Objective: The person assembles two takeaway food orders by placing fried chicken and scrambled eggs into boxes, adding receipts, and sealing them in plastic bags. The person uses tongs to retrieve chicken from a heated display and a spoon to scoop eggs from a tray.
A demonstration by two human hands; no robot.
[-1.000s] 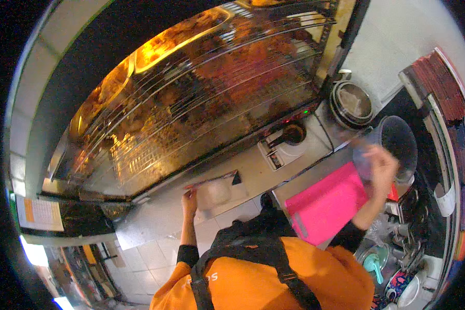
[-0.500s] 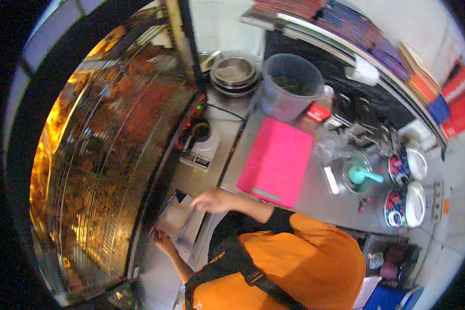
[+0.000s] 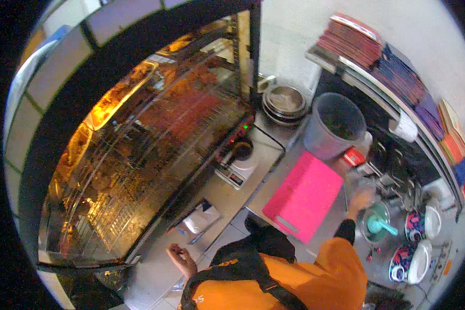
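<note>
Over the steel counter's near end, my left hand (image 3: 181, 259) is held palm up with its fingers loosely curled and apart. No object shows clearly in it. A white packet (image 3: 199, 219) with a dark edge lies on the counter, a little ahead of that hand and apart from it. My right arm, in an orange sleeve, stretches across to the right-hand worktop. There my right hand (image 3: 361, 200) is at a crumpled clear plastic bag (image 3: 366, 184). Motion blur smears its fingers, so its grip does not show. A metal bowl (image 3: 376, 227) with a turquoise scoop (image 3: 381, 225) stands beside it.
To the left is a lit glass food cabinet (image 3: 139, 155). A scale (image 3: 232, 176) stands on the counter beside it. Farther right are a pink cutting board (image 3: 305, 196), a large grey bucket (image 3: 336, 124), stacked metal bowls (image 3: 285, 101) and two patterned tubs (image 3: 411, 263).
My right hand has left the white packet and swung right to the clear plastic bag. My left hand has drawn away from the packet. The view has shifted left.
</note>
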